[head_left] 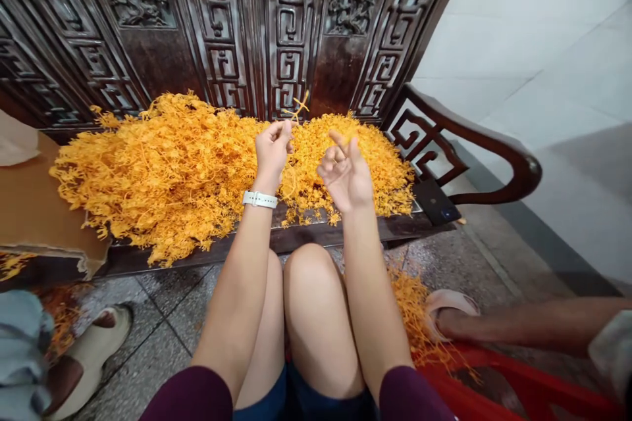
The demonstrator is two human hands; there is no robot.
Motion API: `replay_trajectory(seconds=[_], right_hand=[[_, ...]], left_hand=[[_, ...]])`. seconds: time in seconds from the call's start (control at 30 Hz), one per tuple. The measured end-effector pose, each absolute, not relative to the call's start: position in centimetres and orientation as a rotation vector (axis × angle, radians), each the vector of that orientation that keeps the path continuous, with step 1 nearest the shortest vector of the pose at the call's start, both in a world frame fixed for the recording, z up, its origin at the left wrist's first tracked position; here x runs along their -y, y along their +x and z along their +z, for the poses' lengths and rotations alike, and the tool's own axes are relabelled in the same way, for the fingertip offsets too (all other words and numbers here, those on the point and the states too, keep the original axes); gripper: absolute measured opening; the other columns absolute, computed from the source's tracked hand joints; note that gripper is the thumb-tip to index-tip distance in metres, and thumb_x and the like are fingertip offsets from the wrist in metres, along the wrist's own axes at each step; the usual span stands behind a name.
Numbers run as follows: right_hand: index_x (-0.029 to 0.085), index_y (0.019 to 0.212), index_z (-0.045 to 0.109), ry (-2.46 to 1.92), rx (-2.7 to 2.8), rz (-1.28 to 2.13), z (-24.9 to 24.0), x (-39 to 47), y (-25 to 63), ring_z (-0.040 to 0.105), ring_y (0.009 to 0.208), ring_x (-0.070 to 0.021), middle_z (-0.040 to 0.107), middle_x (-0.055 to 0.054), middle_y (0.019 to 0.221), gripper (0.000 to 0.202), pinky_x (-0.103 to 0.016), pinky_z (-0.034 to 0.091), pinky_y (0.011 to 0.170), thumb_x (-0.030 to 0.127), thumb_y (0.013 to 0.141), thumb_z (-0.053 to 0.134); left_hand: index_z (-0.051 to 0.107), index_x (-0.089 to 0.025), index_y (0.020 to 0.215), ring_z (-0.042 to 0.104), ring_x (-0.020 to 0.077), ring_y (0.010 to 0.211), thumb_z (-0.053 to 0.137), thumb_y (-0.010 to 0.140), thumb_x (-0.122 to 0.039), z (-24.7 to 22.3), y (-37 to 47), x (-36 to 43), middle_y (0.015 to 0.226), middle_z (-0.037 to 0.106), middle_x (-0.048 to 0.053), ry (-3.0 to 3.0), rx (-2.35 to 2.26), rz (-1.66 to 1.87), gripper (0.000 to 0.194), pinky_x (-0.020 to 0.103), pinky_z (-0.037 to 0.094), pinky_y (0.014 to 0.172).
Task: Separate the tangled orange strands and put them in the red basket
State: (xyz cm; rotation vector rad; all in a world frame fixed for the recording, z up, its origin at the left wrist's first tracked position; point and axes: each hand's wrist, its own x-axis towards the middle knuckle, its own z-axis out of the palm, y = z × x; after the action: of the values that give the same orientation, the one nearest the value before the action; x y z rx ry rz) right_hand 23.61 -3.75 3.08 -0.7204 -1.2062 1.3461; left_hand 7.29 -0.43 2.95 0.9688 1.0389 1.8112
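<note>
Presumably light, soft and fragile, thus best taken by one end, the orange sprig (301, 106) is pinched above the bench (395, 229) by the left hand (272, 152), while the right hand (348, 176) is loosely curled, its contents indistinct.

Sleeves (190, 396): one pair, short, dark purple, plain; bottom edge, left and right of centre. Wristband (259, 198): one, pale, narrow, small dark holes; left wrist, mid-frame. Shorts (312, 401): blue, legs ending above the knee; bottom centre. Left hand (273, 148), right hand (347, 174): bare.
</note>
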Motion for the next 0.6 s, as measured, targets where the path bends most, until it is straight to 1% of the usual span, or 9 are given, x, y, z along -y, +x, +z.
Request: replay_trajectory(seconds=[0.07, 0.13, 0.2, 0.23, 0.3, 0.37, 0.4, 0.53, 0.6], right_hand=[[0.023, 0.094, 0.063, -0.812, 0.918, 1.367, 1.7, 2.6, 23.3, 0.048, 0.055, -0.0107, 0.058, 0.002, 0.07, 0.046, -0.028, 0.044, 0.052, 0.067, 0.084, 0.073], [0.022, 0.096, 0.064, -0.885, 0.772, 1.377, 0.5, 1.8, 23.0, 0.046, 0.053, -0.0095, 0.058, 0.003, 0.07, 0.037, -0.026, 0.04, 0.049, 0.055, 0.083, 0.077], [0.023, 0.096, 0.065, -0.904, 0.78, 1.313, -0.2, 1.9, 22.6, 0.047, 0.054, -0.0087, 0.059, 0.004, 0.072, 0.029, -0.024, 0.037, 0.048, 0.045, 0.081, 0.079], [0.023, 0.095, 0.066, -0.901, 0.82, 1.265, -0.4, 2.2, 22.4, 0.047, 0.054, -0.0085, 0.059, 0.004, 0.071, 0.027, -0.024, 0.035, 0.048, 0.045, 0.083, 0.078], [0.024, 0.092, 0.065, -0.898, 0.938, 1.194, -0.5, 3.2, 21.9, 0.047, 0.053, -0.0087, 0.059, 0.003, 0.07, 0.03, -0.025, 0.033, 0.048, 0.052, 0.088, 0.074], [0.025, 0.095, 0.064, -0.891, 1.067, 1.161, -0.7, 4.1, 21.2, 0.048, 0.054, -0.01, 0.06, 0.002, 0.07, 0.035, -0.026, 0.035, 0.05, 0.059, 0.091, 0.07], [0.026, 0.099, 0.064, -0.884, 1.132, 1.142, -0.9, 4.5, 20.9, 0.05, 0.056, -0.011, 0.06, 0.002, 0.071, 0.035, -0.027, 0.038, 0.052, 0.06, 0.091, 0.071], [0.028, 0.119, 0.063, -0.825, 1.359, 1.044, -2.0, 5.1, 20.0, 0.055, 0.064, -0.0145, 0.061, 0.003, 0.074, 0.036, -0.031, 0.044, 0.062, 0.047, 0.091, 0.076], [0.03, 0.129, 0.061, -0.813, 1.415, 1.002, -2.3, 5.2, 20.0, 0.055, 0.066, -0.0152, 0.064, 0.002, 0.081, 0.041, -0.032, 0.045, 0.063, 0.041, 0.091, 0.075]], left_hand=[[0.078, -0.025, 0.088, 0.051, 0.0092, 0.057, 0.077, 0.094, -0.044, 3.0, 7.0, 0.4, 0.074, 0.064, 0.0, 0.901, -0.999, 1.817, 0.02, 0.024, 0.044, 0.057], [0.078, -0.026, 0.094, 0.057, 0.0097, 0.062, 0.078, 0.092, -0.049, 3.3, 6.8, 0.4, 0.079, 0.068, 0.001, 0.85, -0.977, 1.794, 0.024, 0.024, 0.048, 0.061], [0.077, -0.026, 0.1, 0.062, 0.0106, 0.068, 0.076, 0.094, -0.052, 3.7, 6.8, 0.6, 0.085, 0.071, 0.003, 0.822, -0.981, 1.763, 0.026, 0.024, 0.052, 0.065], [0.077, -0.026, 0.102, 0.064, 0.0107, 0.071, 0.074, 0.096, -0.049, 3.9, 6.9, 0.7, 0.088, 0.072, 0.003, 0.813, -0.974, 1.754, 0.024, 0.023, 0.053, 0.067], [0.075, -0.025, 0.106, 0.065, 0.0099, 0.073, 0.067, 0.103, -0.04, 4.2, 7.2, 0.7, 0.093, 0.073, 0.004, 0.797, -0.908, 1.762, 0.018, 0.022, 0.055, 0.072], [0.074, -0.024, 0.107, 0.065, 0.0083, 0.075, 0.06, 0.107, -0.033, 4.3, 7.4, 0.7, 0.095, 0.073, 0.004, 0.774, -0.81, 1.782, 0.017, 0.021, 0.057, 0.077], [0.074, -0.024, 0.108, 0.065, 0.0078, 0.076, 0.059, 0.108, -0.033, 4.3, 7.5, 0.6, 0.097, 0.073, 0.004, 0.765, -0.777, 1.787, 0.018, 0.021, 0.057, 0.079], [0.073, -0.027, 0.122, 0.069, 0.0091, 0.081, 0.063, 0.105, -0.044, 4.1, 7.8, 0.1, 0.103, 0.075, 0.005, 0.768, -0.818, 1.778, 0.026, 0.021, 0.059, 0.08], [0.073, -0.027, 0.123, 0.071, 0.0106, 0.084, 0.065, 0.103, -0.046, 4.0, 8.0, 0.1, 0.103, 0.075, 0.005, 0.775, -0.847, 1.762, 0.028, 0.022, 0.06, 0.081]])
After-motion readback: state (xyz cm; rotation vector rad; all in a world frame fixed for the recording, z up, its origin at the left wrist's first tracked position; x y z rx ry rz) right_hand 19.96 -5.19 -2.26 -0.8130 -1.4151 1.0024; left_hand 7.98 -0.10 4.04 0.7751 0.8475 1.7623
